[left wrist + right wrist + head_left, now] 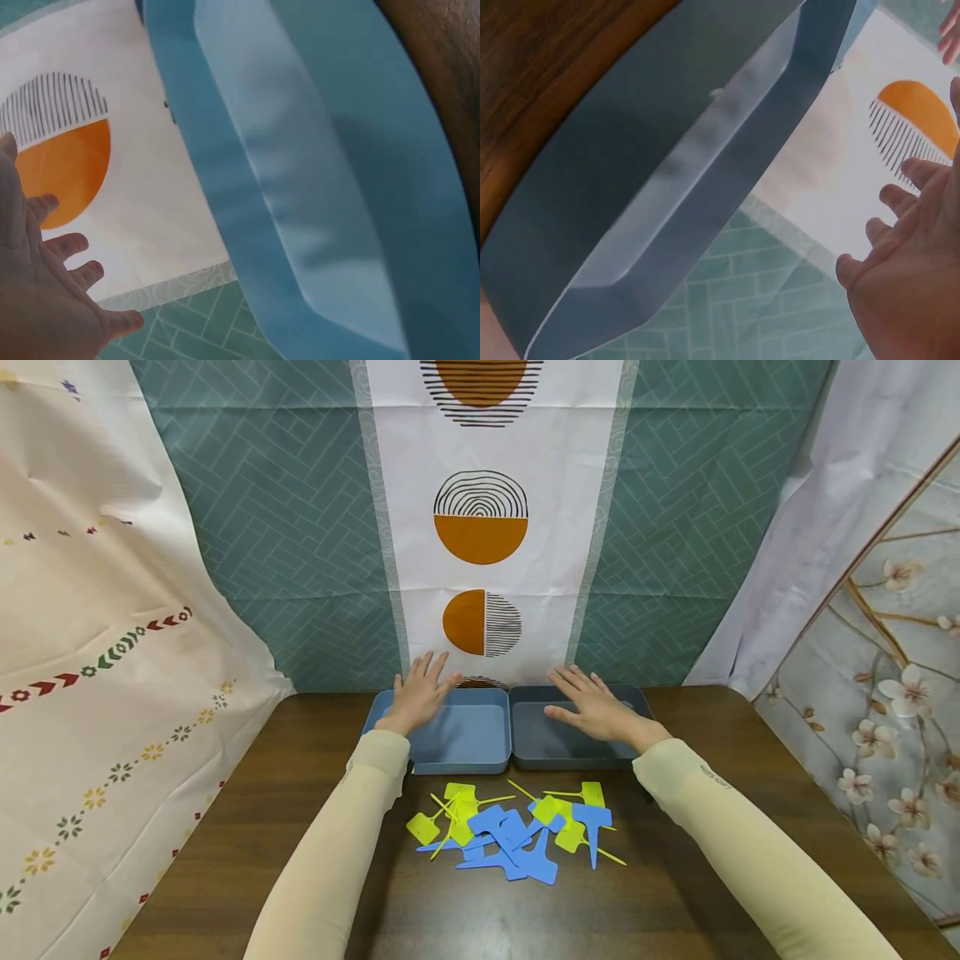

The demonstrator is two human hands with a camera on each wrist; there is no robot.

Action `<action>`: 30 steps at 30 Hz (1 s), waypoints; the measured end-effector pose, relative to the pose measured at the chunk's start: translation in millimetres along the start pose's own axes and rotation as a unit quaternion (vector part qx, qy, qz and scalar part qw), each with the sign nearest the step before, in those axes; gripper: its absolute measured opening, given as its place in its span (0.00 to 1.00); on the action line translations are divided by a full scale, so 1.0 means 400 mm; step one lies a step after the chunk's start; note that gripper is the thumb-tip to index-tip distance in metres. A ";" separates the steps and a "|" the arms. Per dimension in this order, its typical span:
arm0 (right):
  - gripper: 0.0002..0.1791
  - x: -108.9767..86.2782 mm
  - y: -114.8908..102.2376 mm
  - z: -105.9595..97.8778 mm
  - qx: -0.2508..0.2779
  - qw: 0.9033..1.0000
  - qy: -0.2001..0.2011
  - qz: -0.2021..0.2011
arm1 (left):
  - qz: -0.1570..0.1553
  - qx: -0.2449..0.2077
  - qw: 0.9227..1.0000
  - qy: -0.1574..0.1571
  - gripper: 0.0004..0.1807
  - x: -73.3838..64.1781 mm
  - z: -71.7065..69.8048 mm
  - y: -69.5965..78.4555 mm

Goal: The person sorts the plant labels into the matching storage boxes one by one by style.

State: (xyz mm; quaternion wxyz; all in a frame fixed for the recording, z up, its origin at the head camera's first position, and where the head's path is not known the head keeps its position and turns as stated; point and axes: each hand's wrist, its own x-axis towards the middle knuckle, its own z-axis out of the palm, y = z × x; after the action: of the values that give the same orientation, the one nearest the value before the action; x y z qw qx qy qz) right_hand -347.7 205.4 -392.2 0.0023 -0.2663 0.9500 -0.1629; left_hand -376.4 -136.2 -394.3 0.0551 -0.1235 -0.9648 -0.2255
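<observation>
Patterned curtains stand behind a dark brown table. Both hands are released, fingers spread: the left hand is raised at the blue tray, the right hand at the dark grey tray, each apart from its tray. Nearer the person than the hands, between the pale sleeves, yellow tags and blue tags lie in an overlapping spread on the table.

No readable words or numbers, a small dark print on the right sleeve, just behind the edge of its cuff, too tiny and slanted to make out.
</observation>
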 end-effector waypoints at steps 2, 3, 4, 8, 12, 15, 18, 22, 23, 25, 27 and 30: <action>0.44 -0.006 -0.011 0.003 0.011 1.000 0.001 -0.011 | 0.002 -0.009 1.000 -0.001 0.39 -0.003 -0.012 -0.003; 0.44 -0.010 -0.016 0.005 0.017 1.000 0.001 -0.018 | 0.003 -0.012 1.000 -0.003 0.39 -0.003 -0.016 -0.004; 0.44 -0.013 -0.020 0.008 0.021 1.000 0.000 -0.023 | 0.002 -0.012 1.000 -0.005 0.39 -0.003 -0.019 -0.006; 0.45 -0.027 -0.036 0.018 0.029 0.999 -0.006 -0.045 | 0.001 -0.024 1.000 -0.007 0.39 -0.007 -0.026 -0.013; 0.44 -0.041 -0.051 0.023 0.036 0.997 -0.010 -0.061 | 0.003 -0.039 0.999 -0.005 0.38 -0.014 -0.026 -0.020; 0.44 -0.050 -0.060 0.026 0.035 0.997 -0.013 -0.070 | 0.012 -0.045 0.999 -0.005 0.39 -0.017 -0.024 -0.024; 0.43 -0.057 -0.068 0.029 0.026 0.996 -0.013 -0.079 | 0.021 -0.050 0.999 -0.002 0.39 -0.024 -0.026 -0.032; 0.43 -0.066 -0.085 0.030 0.022 0.996 -0.017 -0.090 | 0.026 -0.077 0.997 -0.001 0.39 -0.039 -0.034 -0.051; 0.43 -0.068 -0.089 0.029 0.023 0.995 -0.020 -0.095 | 0.025 -0.083 0.996 -0.002 0.38 -0.042 -0.037 -0.057; 0.42 -0.074 -0.099 0.027 0.030 0.994 -0.026 -0.101 | 0.023 -0.089 0.996 -0.004 0.38 -0.048 -0.042 -0.070; 0.42 -0.079 -0.107 0.026 0.034 0.993 -0.029 -0.110 | 0.019 -0.088 0.996 -0.005 0.38 -0.052 -0.047 -0.081; 0.43 -0.086 -0.117 0.027 0.040 0.991 -0.036 -0.119 | 0.016 -0.089 0.996 -0.005 0.38 -0.056 -0.054 -0.096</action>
State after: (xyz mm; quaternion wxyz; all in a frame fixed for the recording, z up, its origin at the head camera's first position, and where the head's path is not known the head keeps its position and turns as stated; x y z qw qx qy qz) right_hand -293.4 181.7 -390.8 0.0275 -0.3826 0.9038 -0.1900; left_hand -363.9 -184.0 -394.9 0.0426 -0.1445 -0.9392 -0.3087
